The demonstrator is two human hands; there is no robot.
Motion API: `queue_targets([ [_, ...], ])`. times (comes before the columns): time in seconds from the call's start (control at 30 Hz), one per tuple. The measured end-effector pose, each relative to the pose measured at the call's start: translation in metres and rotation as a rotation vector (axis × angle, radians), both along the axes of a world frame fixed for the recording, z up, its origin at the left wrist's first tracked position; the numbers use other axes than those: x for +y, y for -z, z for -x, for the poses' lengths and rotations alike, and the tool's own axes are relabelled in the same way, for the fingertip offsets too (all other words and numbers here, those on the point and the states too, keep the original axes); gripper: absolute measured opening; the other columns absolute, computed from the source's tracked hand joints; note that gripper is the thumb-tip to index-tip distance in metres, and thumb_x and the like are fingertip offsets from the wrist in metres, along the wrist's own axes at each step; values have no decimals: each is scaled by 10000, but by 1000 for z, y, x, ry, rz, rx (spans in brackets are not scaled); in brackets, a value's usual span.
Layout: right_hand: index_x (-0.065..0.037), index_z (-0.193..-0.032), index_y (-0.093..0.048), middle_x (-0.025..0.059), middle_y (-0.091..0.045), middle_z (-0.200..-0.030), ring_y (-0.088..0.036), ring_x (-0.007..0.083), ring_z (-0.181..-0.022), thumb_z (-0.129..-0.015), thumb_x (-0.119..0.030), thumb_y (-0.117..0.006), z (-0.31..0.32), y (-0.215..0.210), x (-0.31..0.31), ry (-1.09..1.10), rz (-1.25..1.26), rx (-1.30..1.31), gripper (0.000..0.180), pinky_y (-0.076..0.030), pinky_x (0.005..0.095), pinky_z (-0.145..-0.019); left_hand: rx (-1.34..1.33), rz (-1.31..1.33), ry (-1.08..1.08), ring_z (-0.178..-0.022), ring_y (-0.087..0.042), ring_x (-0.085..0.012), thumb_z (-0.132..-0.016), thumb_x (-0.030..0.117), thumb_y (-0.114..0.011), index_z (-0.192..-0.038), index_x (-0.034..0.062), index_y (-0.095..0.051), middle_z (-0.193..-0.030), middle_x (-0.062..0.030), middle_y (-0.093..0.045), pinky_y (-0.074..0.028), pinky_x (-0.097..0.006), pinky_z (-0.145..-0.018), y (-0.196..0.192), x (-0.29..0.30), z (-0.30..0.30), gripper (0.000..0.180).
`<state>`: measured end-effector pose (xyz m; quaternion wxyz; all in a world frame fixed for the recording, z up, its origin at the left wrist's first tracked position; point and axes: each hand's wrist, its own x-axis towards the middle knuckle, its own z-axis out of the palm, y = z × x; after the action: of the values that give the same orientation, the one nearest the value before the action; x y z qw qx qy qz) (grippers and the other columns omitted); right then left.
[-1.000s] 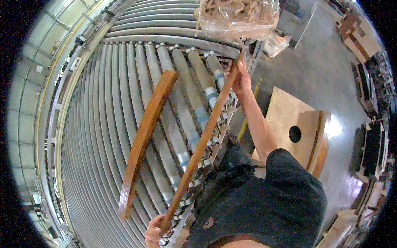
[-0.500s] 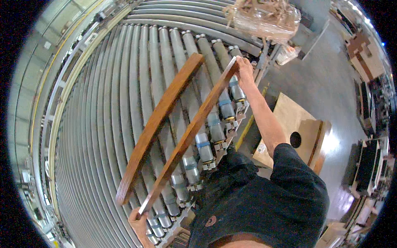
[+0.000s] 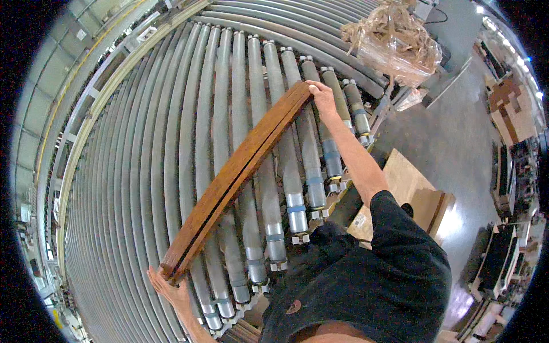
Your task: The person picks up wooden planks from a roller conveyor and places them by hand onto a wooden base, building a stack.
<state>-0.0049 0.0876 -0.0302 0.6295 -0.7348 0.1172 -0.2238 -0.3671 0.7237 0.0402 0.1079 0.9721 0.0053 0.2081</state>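
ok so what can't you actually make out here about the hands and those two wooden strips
Head view only:
- Left hand: fingers hidden behind the near end of the wooden strips; grip unclear.
- Right hand: fingertips curl over the far end, out of sight.
- Strips' undersides: hidden, so contact with the rollers cannot be told.
- Wrapped bundle: contents blurred by the film.

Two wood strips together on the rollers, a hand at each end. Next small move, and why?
Probably square up the ends before anything else. The two wood strips lie side by side across the rollers, the left hand at the near end, the right hand at the far end, with a thin dark seam between them.
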Motion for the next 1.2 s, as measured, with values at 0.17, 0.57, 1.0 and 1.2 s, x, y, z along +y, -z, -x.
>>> queue_targets([
  [0.17, 16, -1317, -620, 99, -614, -1349, -527, 212, -1277, -1011, -344, -459, -8, -6, -23, -289, -324, -89, 499, -334, 360, -1135, 160, -84, -49, -1517, -170, -403, -583, 169, -881, -1568, 54, -245, -1620, -229, -240, -137, -534, -1234, -3, 9, -18, 1178],
  [0.57, -8, -1280, -656, 84, -649, -1286, -541, 218, -1236, -1033, -545, -385, -8, -27, -5, -477, -245, -56, 650, -324, 359, -1121, 268, 26, 81, -1215, -528, -403, -538, 201, -933, -1280, 16, -518, -1278, -213, -564, -394, -527, -1040, -8, -30, -62, 871],
  [1.0, -27, -1510, -354, 217, -374, -1545, -281, 379, -1480, -645, -508, -850, 39, -112, 91, -1007, 1352, -431, 1107, -242, 496, -1218, 95, -64, 166, -923, -593, -387, -474, 335, -959, -1080, 29, -583, -966, -154, -619, -460, -501, -814, 3, -26, -70, 776],
  [1.2, -14, -1249, -536, 153, -624, -1181, -582, 343, -1184, -623, -542, -859, 20, -75, 143, -1250, 1370, -140, 880, -476, 468, -1004, 174, -33, 141, -905, -603, -392, -453, 338, -958, -1104, 31, -584, -948, -154, -627, -473, -493, -802, 9, -6, -69, 811],
])
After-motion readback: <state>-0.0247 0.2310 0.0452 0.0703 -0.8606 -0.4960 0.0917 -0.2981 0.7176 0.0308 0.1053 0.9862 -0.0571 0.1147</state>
